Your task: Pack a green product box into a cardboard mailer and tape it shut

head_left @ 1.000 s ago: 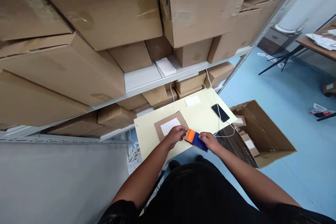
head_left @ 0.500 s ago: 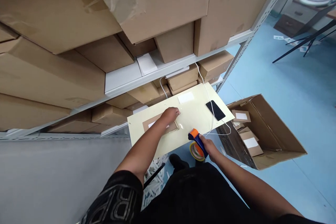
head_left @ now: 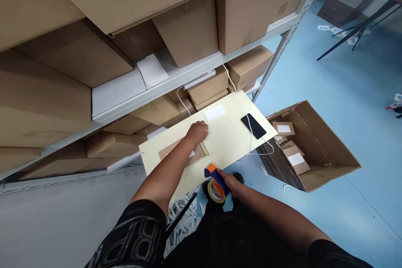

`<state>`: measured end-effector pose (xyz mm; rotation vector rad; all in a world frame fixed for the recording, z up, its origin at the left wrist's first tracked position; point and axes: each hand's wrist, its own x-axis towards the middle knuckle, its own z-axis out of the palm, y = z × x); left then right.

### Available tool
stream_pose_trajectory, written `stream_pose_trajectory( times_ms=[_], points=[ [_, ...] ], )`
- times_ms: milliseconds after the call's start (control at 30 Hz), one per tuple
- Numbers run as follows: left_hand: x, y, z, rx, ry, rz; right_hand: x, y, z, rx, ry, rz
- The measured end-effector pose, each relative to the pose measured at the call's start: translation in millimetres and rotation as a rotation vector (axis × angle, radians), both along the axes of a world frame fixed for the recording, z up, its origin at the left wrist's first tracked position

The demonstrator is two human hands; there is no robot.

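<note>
My left hand is closed in a pinch over the pale board, at the far edge of a flat cardboard parcel. Whatever the fingers hold, if anything, is hidden. A forearm covers much of the parcel, and part of its white label shows beside it. My right hand grips a blue and orange tape dispenser loaded with a roll of yellowish tape. The dispenser's orange head is beside the near edge of the pale board, close to the parcel's right corner.
A black phone and a white slip lie on the board, with a white cable across it. At right stands an open carton holding labelled parcels. Shelves of cardboard boxes rise ahead. White scraps cover the floor below.
The view has shifted. My right hand has brought the tape dispenser left, closer to the parcel. My left hand stays closed and has moved slightly away toward the board's far side.
</note>
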<state>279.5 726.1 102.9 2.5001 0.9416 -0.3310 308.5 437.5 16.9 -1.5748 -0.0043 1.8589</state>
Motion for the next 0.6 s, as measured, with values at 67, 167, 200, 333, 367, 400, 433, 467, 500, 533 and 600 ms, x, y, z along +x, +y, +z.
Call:
stream_pose_trajectory(
  times_ms=[67,167,200,333,367,400,433,467,500,533,600],
  points=[
    [-15.0,-9.7,14.4,0.076,-0.136,0.002,-5.1,0.5,1.5,-0.068,0.020,-0.012],
    [-37.8,-28.5,30.3,0.012,-0.211,-0.118,-8.1,2.5,6.1,-0.102,0.032,-0.035],
    [-44.3,-33.6,32.2,-0.054,-0.184,-0.172,-8.8,2.9,7.4,-0.098,0.032,-0.042],
    [-61.5,-39.3,24.4,-0.274,-0.045,-0.226,-13.0,1.0,9.2,-0.077,0.030,-0.056],
    [-63.7,-38.0,20.9,-0.296,-0.038,-0.217,-14.1,-0.4,8.9,-0.073,0.028,-0.062],
    [-65.2,-36.2,17.8,-0.303,-0.047,-0.207,-15.0,-2.2,8.4,-0.071,0.026,-0.070],
    [-66.0,-34.5,15.2,-0.297,-0.069,-0.198,-15.5,-4.3,8.0,-0.068,0.024,-0.083],
    [-65.8,-33.1,13.3,-0.280,-0.095,-0.190,-15.6,-6.5,7.7,-0.067,0.022,-0.101],
    [-64.5,-32.2,12.0,-0.260,-0.118,-0.184,-15.3,-8.7,7.9,-0.065,0.021,-0.121],
    [-61.9,-32.1,11.1,-0.246,-0.130,-0.179,-14.7,-10.9,8.6,-0.057,0.024,-0.144],
    [-52.2,-33.4,9.4,-0.257,-0.121,-0.169,-12.5,-14.7,12.6,-0.030,0.032,-0.187]
  ],
)
